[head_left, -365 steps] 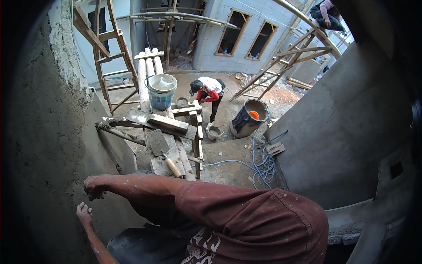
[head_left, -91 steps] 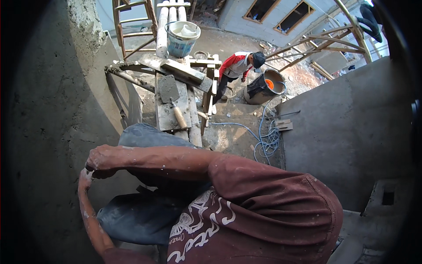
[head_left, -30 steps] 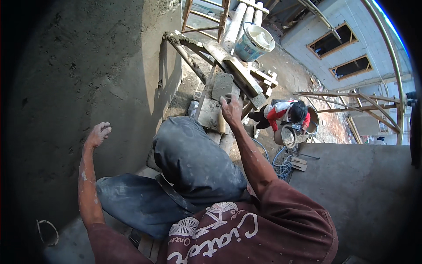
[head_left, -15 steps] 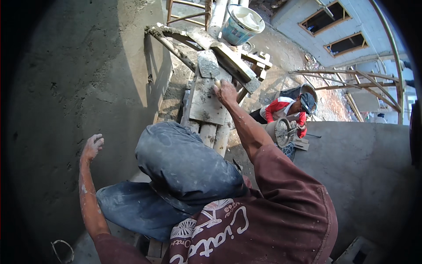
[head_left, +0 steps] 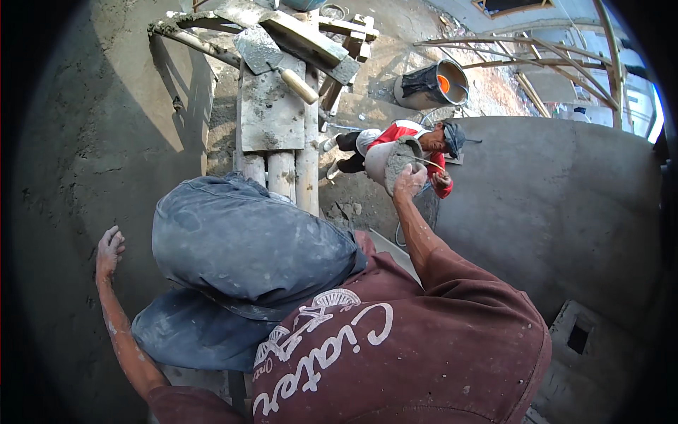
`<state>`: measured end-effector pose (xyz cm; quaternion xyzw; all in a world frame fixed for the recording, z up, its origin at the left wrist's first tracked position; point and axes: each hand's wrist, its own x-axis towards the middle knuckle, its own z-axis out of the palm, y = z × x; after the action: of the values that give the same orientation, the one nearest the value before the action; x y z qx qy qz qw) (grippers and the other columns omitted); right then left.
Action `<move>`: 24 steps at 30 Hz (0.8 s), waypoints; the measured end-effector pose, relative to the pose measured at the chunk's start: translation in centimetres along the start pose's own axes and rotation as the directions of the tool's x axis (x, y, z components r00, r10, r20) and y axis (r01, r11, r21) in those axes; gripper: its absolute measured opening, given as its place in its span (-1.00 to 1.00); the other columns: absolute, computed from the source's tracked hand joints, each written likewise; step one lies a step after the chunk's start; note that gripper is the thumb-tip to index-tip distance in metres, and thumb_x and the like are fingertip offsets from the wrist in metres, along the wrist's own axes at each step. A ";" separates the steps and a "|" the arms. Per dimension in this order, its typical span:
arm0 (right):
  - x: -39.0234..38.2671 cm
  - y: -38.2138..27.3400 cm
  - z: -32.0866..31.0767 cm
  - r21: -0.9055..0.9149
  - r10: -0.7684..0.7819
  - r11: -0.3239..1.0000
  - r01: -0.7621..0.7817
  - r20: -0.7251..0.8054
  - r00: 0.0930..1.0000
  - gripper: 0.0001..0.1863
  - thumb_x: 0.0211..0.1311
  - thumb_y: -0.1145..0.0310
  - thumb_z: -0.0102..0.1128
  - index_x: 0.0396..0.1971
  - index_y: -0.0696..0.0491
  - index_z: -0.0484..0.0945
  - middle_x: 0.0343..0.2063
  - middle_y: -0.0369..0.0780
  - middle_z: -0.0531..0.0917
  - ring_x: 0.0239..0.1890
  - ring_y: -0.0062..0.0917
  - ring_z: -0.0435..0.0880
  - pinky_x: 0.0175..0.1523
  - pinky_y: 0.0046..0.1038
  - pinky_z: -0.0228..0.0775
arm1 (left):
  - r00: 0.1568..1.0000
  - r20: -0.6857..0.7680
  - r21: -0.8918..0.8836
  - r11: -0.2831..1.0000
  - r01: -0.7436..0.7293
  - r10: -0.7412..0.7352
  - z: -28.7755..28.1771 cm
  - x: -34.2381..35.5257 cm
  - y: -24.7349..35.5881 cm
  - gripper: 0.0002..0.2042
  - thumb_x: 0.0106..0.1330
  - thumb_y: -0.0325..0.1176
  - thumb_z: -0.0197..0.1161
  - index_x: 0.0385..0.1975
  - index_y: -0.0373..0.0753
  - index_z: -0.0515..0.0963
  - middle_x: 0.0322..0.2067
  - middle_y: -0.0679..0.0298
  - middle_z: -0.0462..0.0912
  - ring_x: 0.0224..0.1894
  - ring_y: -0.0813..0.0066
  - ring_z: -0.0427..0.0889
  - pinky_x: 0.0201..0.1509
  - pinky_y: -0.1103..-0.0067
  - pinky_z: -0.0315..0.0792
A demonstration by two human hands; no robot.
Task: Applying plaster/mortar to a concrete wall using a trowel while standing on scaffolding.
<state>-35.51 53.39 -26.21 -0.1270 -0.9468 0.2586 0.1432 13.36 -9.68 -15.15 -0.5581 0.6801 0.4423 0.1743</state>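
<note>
My right hand grips the rim of a bucket of grey mortar, held up below me by a co-worker in red-and-white sleeves and a dark cap. The worker's own hand is at the bucket's handle. My left hand is open, its fingers loosely bent, beside the rough grey plastered wall. On the plank scaffold a mortar-covered trowel with a wooden handle lies near a long grey board. My bent knees are in front of me.
A dark drum with an orange container inside stands on the ground beyond the worker. Timber scaffold frames stand at the upper right. A grey wall borders the right side, with a small opening low down. Poles support the planks.
My right hand has left the trowel area and moved right onto the bucket. The co-worker has raised the bucket toward me. My left hand has shifted slightly left; the view has swung.
</note>
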 end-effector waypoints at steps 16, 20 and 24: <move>7.2 13.4 -1.8 -0.351 0.033 0.713 0.607 0.882 0.471 -0.50 0.25 0.00 0.03 -0.27 0.22 0.60 -0.32 0.16 0.64 -0.13 0.02 0.62 0.00 -0.10 0.40 | 0.961 -0.174 0.242 0.955 -0.169 0.214 -3.0 1.1 -3.6 -0.52 0.36 -0.15 0.12 0.16 -0.33 0.38 0.09 0.04 0.46 0.12 0.29 0.46 0.21 0.47 0.31; 6.0 16.1 -2.5 -0.233 -0.068 0.853 0.468 0.838 0.542 -0.41 0.38 -0.03 -0.16 -0.55 0.20 0.55 -0.71 -0.05 0.59 -0.60 -0.22 0.63 -0.33 -0.23 0.45 | 0.976 -0.143 0.339 0.935 -0.106 0.162 -2.1 1.4 -2.3 -0.53 0.37 -0.12 0.12 0.18 -0.25 0.38 0.20 0.00 0.36 0.25 0.17 0.36 0.32 0.39 0.22; 2.2 12.0 -2.6 -0.150 -0.158 0.803 0.577 0.879 0.450 -0.44 0.41 0.03 -0.18 -0.53 0.21 0.56 -0.58 0.01 0.61 -0.45 -0.14 0.63 -0.27 -0.18 0.40 | 0.971 -0.158 0.421 0.902 -0.100 0.182 -3.1 1.2 -5.2 -0.55 0.35 -0.17 0.13 0.18 -0.24 0.38 0.15 0.01 0.41 0.21 0.17 0.40 0.28 0.39 0.27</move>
<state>-34.64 65.25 -29.88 0.1982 -0.9320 0.0323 -0.3018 18.55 -12.80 -16.43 -0.4985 0.8100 0.2451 0.1879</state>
